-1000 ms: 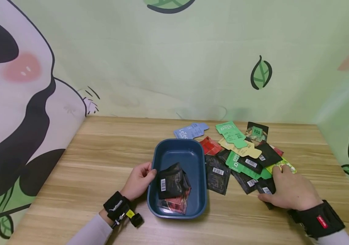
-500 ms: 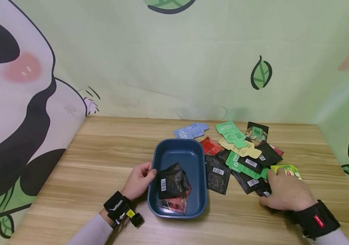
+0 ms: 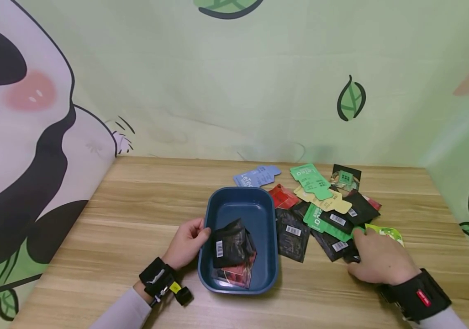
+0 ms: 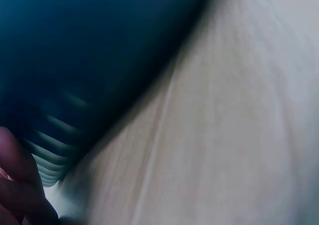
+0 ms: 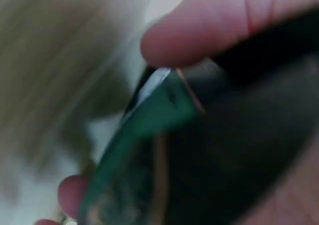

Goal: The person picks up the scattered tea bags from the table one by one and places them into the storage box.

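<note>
Tray (image 3: 242, 205) long axis approx. near-far (L hand (image 3: 186, 242) grips it).

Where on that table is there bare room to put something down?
Bare wood lies left of the blue tray, from the left hand to the wall. A smaller patch lies between tray and right hand, in front of the black packets. Beyond it, overlapping packets crowd the right.

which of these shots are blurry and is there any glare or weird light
Head view: mostly sharp, a pale light streak on the right-hand backdrop; left wrist view: blurred, the blue tray dark, the wood tabletop pale and soft; right wrist view: out of focus, print on the packet in the right hand unreadable.
</note>
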A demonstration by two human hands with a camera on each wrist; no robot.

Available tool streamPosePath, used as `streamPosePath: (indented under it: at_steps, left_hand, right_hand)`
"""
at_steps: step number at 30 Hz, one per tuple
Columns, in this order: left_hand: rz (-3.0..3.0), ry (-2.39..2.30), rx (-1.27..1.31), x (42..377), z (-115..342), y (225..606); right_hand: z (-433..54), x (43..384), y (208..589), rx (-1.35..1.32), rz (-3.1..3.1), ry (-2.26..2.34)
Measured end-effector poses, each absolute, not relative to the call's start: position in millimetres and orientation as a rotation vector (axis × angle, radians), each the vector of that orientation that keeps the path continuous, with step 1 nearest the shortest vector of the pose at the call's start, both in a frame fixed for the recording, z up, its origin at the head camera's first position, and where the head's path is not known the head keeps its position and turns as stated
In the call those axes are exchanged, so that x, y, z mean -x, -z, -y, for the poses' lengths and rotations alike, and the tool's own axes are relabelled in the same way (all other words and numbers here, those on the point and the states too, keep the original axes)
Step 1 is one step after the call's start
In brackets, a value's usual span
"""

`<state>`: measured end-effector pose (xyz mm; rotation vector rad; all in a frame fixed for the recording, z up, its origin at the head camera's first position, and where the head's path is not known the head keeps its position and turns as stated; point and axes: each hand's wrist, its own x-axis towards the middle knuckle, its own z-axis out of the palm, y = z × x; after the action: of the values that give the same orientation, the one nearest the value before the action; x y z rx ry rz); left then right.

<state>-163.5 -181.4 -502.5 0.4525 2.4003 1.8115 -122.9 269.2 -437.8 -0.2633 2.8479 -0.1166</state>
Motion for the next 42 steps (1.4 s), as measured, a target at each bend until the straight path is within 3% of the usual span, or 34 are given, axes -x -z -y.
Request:
streamPosePath:
  at_steps: [8,23,42]
  left_hand:
    - [-2.398,-1.812,-0.444,162.8,181.1,502.3]
    - [-2.408,-1.828,-0.449,163.6,181.6,502.9]
    - [-2.388,-1.844,-0.450,163.4,180.8,502.5]
  right_hand:
    - [-244.4,122.6,418.3,0.370,-2.946,0.265]
    - [-159.1,134.7,386.5,0.806,-2.979,0.503]
    - [-77.6,136.9,398.7,1.186,-2.687,0.597]
